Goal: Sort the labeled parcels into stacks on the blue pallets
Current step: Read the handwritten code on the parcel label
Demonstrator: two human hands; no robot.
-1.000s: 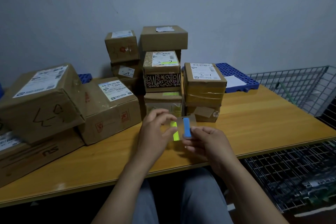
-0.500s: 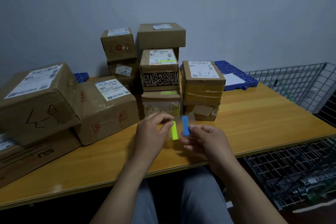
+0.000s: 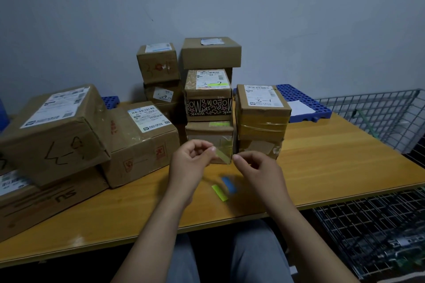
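While the left hand (image 3: 190, 161) pinches a pale yellow strip (image 3: 222, 156), the right hand (image 3: 255, 167) curls at three o'clock of it; whether it grips the strip is unclear. Parcels (image 3: 208, 96) stand stacked at twelve o'clock on the table (image 3: 322, 156), and a blue pallet (image 3: 319, 108) lies at one o'clock.

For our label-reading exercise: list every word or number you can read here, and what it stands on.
"3-1": handwritten, label on the taped box.
"3-2": handwritten, label on the patterned box.
"SU": upside down, side of the bottom-left box.
The printed shipping labels and other scrawls: too small or unclear.
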